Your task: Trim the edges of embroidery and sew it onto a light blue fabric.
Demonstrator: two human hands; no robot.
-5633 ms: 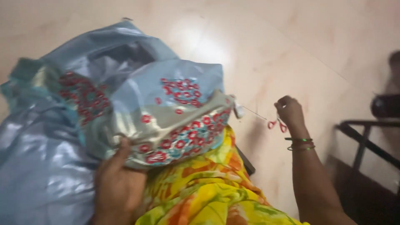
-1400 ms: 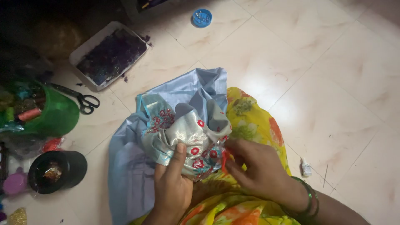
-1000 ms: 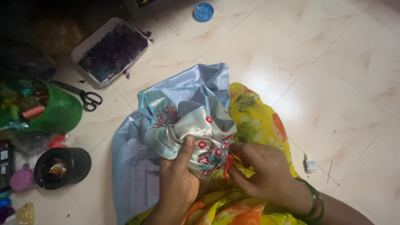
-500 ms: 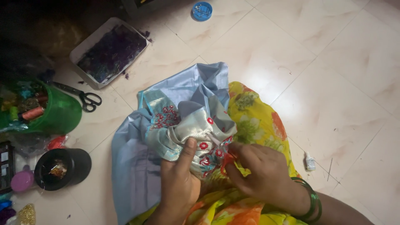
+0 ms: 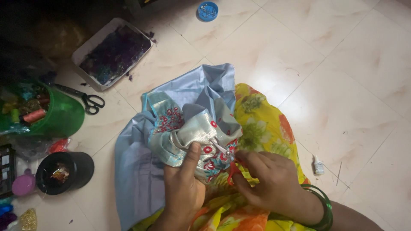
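A light blue cloth [image 5: 141, 171] with a silvery band of red flower embroidery [image 5: 201, 137] lies bunched on my lap, over a yellow flowered garment [image 5: 261, 124]. My left hand [image 5: 184, 188] grips the embroidered edge, thumb pressed on top. My right hand [image 5: 269, 184], with green bangles on the wrist, holds small red-handled scissors [image 5: 229, 160] whose metal tips touch the embroidery right beside my left thumb.
On the tiled floor at left stand a green tub with thread spools [image 5: 47, 111], black-handled scissors [image 5: 85, 100], a black bowl [image 5: 64, 171] and a white tray of dark bits [image 5: 113, 51]. A blue round lid [image 5: 207, 10] lies at the top, and a small white bottle [image 5: 318, 164] at the right.
Earlier my right hand was out to the side pulling a thread. Both hands have since come together on the embroidered edge, and the right hand's scissors have closed in on the cloth.
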